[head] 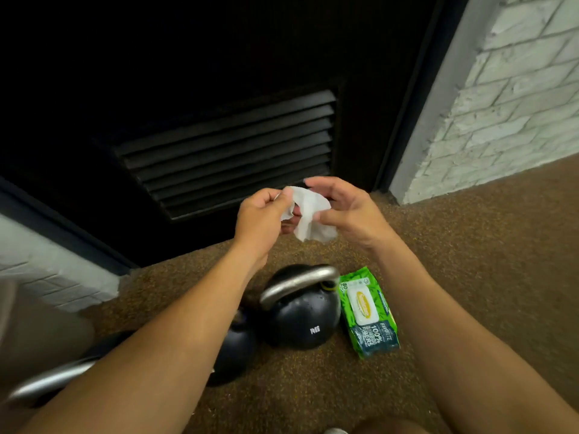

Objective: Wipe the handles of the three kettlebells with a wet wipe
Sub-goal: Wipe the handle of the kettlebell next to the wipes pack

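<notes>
Both my hands hold the wet wipe (308, 211) up before the louvred door (225, 151): left hand (263, 214) pinching its far-left corner, right hand (341, 208) gripping the right edge, the crumpled sheet hanging downward. Near me on the carpet (470, 245), a kettlebell (299, 311) stands upright, handle (297, 283) running left-right, a wipes pack (368, 311) just right of it.

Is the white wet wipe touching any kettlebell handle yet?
Apart. In the head view the white wet wipe hangs between both hands, with carpet showing between it and the silver kettlebell handle below.
</notes>
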A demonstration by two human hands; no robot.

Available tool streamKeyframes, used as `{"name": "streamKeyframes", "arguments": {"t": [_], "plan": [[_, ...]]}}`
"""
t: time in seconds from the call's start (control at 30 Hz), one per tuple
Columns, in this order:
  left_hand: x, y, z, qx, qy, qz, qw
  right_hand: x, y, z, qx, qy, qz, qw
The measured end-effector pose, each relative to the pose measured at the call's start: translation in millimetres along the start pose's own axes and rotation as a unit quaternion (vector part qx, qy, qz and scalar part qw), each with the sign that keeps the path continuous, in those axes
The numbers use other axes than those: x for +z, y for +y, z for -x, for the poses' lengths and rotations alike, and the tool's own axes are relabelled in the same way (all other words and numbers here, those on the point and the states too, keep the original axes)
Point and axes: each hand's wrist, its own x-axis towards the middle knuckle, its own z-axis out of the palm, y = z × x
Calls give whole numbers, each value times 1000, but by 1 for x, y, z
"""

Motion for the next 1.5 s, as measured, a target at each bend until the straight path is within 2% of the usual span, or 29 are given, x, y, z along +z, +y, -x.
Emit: {"name": "streamKeyframes", "arguments": {"t": [0.23, 0.33, 0.4, 0.5, 0.57, 0.67, 0.77, 0.83, 0.93, 1.03, 1.2, 1.33, 1.43, 1.5], "plan": [[-64, 50, 49, 8, 1, 11, 1000, 58, -77, 15, -12, 115, 89, 989], [-88, 72, 74, -25, -4, 93, 995, 90, -113, 24, 53, 103, -26, 993], [-103, 81, 92, -68, -45, 141, 987, 112, -130, 31, 110, 91, -86, 986], [-125, 81, 118, -93, -76, 155, 981, 145, -142, 41, 183, 105, -131, 969], [-140, 78, 129, -92, -39, 174, 980, 161, -146, 47, 215, 101, -157, 959], [-164, 83, 144, -77, 21, 201, 976, 179, -152, 59, 217, 39, -172, 960], [-188, 90, 162, -70, 15, 214, 974, 194, -151, 66, 156, 32, -58, 985], [-200, 96, 173, -64, 3, 169, 984, 204, -154, 71, 108, 50, 31, 992], [-211, 99, 185, -48, 16, 113, 992, 214, -159, 78, 68, 60, 38, 995], [-217, 101, 191, -40, 37, 117, 992, 224, -170, 85, 46, 60, 32, 997], [-226, 101, 202, -52, -42, 142, 988, 230, -179, 88, 77, 65, 52, 994], [-231, 99, 201, -6, 16, 86, 996, 231, -187, 93, 127, -5, 60, 990], [-234, 101, 199, 34, 57, 24, 998, 235, -190, 96, 100, -28, 184, 977], [-235, 105, 201, 56, 74, -38, 995, 241, -193, 98, 64, -23, 323, 944]]}}
